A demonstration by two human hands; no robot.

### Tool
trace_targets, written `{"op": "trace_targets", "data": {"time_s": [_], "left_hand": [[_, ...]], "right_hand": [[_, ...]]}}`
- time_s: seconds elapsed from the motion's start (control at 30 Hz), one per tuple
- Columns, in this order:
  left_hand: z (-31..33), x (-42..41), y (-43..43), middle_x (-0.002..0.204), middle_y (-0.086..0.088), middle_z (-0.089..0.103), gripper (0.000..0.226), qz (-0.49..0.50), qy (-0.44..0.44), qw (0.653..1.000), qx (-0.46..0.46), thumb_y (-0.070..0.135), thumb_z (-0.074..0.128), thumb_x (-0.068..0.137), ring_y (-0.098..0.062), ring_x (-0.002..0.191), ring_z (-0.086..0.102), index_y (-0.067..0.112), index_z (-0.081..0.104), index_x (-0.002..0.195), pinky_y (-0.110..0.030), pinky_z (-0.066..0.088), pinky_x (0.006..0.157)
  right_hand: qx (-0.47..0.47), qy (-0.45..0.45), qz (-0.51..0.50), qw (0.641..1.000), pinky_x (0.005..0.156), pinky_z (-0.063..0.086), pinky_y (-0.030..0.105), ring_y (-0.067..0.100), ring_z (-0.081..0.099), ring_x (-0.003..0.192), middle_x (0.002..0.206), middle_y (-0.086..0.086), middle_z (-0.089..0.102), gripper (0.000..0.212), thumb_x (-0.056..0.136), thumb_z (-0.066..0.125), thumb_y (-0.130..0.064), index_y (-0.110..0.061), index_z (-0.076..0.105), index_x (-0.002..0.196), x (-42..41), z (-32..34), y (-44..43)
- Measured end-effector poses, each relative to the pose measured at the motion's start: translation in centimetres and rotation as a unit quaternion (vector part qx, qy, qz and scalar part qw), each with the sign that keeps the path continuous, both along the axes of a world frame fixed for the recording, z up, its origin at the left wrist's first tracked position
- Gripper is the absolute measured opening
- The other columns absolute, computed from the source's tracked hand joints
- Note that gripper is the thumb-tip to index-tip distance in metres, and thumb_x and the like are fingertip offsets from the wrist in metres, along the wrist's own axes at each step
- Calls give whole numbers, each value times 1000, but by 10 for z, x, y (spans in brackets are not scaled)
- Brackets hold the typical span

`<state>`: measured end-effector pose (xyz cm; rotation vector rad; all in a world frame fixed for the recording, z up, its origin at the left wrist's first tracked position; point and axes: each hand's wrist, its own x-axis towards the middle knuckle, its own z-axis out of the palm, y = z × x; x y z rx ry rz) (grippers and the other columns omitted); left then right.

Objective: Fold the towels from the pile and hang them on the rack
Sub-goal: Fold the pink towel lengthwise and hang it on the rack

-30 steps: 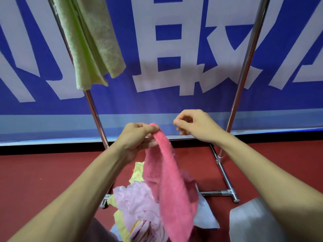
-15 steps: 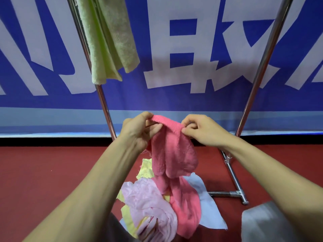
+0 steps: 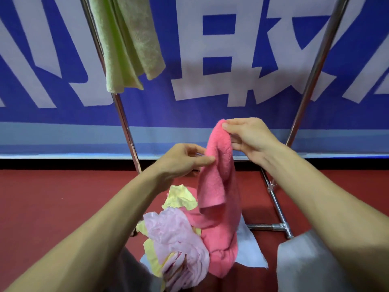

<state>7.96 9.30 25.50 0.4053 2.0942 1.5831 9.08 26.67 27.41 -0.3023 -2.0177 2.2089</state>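
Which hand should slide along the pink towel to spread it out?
Probably the left hand: it pinches the pink towel at its side edge, lower down, while the right hand is busy pinching the top.

A: What colour is the raised towel (image 3: 216, 175) showing?
B: It is showing plain pink. The hanging towel (image 3: 128, 45) is looking pale green.
A: And behind?
B: The banner (image 3: 63, 114) is showing white characters on blue; the floor (image 3: 42, 207) is looking dark red.
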Motion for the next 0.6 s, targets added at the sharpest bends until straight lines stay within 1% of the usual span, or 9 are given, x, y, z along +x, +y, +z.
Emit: {"op": "trace_targets", "data": {"time_s": [0.07,0.17,0.27,0.33,0.4,0.43,0.47,0.53,0.6], "left_hand": [[-3,2,4,81,-11,64,8,13,23,1000,-16,14,72,83,-22,75,57,12,65,80,-32,48,70],[-2,3,8,58,2,63,13,44,30,999,8,14,73,82,-10,50,57,11,62,74,-27,48,56],[2,1,10,54,3,62,15,88,21,994,63,11,74,81,-7,46,57,8,60,74,-21,50,51],[3,0,9,61,-2,63,18,117,8,989,91,10,73,81,-9,47,59,9,58,71,-20,51,49],[3,-2,9,62,-3,63,20,145,-12,983,110,11,71,83,-8,47,58,11,57,69,-18,49,46],[4,-5,8,63,-3,62,20,160,-22,980,119,12,71,83,-9,49,58,11,56,69,-18,49,46],[4,-7,6,67,-5,61,20,175,-32,976,128,14,71,83,-12,54,57,11,56,70,-18,50,47],[6,-11,2,71,-8,58,16,205,-58,965,156,14,71,84,-15,61,55,10,57,76,-19,52,50],[8,-14,-2,65,-5,55,13,229,-81,953,179,12,71,84,-15,58,54,8,58,82,-18,52,49]], "right_hand": [[-32,-9,-17,999,59,55,25,11,68,61,77,7,70,10,90,58,-1,-5,67,91,1,1,5],[-36,-19,-38,998,58,55,23,11,68,61,80,7,70,7,89,61,-4,-5,68,90,3,1,11],[70,-16,-32,997,54,55,21,9,65,60,78,4,68,6,89,62,-8,-8,68,89,5,-1,14],[147,-7,-22,989,61,57,25,11,65,70,83,3,67,6,89,63,-13,-10,67,89,5,-5,13],[320,26,-25,947,75,54,28,10,64,80,85,-3,70,12,87,66,-26,-15,69,84,6,-9,14],[384,44,-18,922,77,50,26,8,64,81,83,-6,71,16,85,67,-32,-17,70,81,8,-9,13],[399,61,7,915,77,49,26,8,63,80,81,-6,70,20,85,67,-36,-17,70,80,10,-7,14],[343,75,100,931,77,52,33,11,63,77,78,5,69,25,85,67,-36,-11,68,81,17,-2,12],[340,75,178,920,80,52,37,12,62,76,85,11,70,30,79,71,-37,-8,67,86,23,-1,9]]}}
